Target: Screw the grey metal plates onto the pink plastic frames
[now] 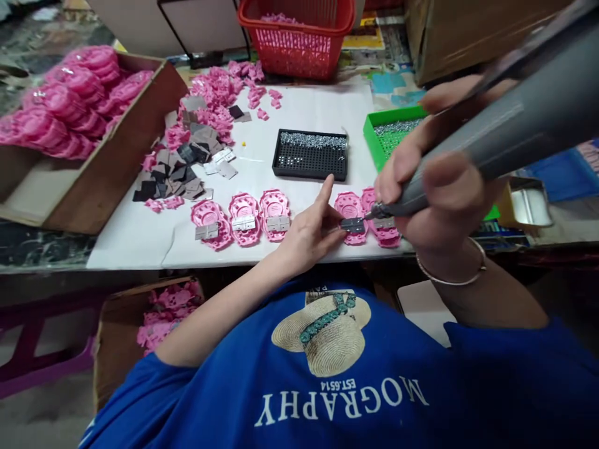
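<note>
Five pink casings (246, 201) show in a row along the tabletop's (322, 106) near edge, seemingly for easy reach. Just right of the left hand (304, 240) lies the one being handled; its left side meets the left fingers (324, 196), apparently for steadying, though whether they pinch it I cannot tell. The right hand (444, 227) wraps a grey screwdriver (510, 131), slanted so its tip points at the dark plate (352, 226). That casing looks rounded and ridged, its plate darker than the neighbours' silvery ones.

Five visible plate-topped casings (244, 206), two screw trays (309, 173), one basket (299, 53)
</note>
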Tool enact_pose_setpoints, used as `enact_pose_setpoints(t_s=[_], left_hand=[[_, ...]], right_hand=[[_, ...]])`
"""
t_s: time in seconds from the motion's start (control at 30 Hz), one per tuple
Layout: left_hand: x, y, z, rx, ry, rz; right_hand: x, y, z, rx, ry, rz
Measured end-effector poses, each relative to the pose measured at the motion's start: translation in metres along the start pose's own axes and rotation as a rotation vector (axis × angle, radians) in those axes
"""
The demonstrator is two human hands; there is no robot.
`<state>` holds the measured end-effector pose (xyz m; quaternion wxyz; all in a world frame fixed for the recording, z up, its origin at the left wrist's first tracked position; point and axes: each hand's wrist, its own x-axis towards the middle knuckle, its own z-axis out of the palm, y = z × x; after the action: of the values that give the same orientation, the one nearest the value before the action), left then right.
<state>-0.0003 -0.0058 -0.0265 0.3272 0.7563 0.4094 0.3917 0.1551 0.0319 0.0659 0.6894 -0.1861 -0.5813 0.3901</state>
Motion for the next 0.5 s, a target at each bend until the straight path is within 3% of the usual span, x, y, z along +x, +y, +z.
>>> enact_pose_setpoints(t_s=[0.23,0.5], left_hand=[[0.0,0.003,0.0,-0.006,0.002,-0.008],[0.0,0.0,0.002,-0.02,0.013,0.017]], right_hand=[[-0.01,0.026,0.009,-0.177,-0.025,0.166],[-0.01,0.031,0.011,-0.005,-0.091,0.107]])
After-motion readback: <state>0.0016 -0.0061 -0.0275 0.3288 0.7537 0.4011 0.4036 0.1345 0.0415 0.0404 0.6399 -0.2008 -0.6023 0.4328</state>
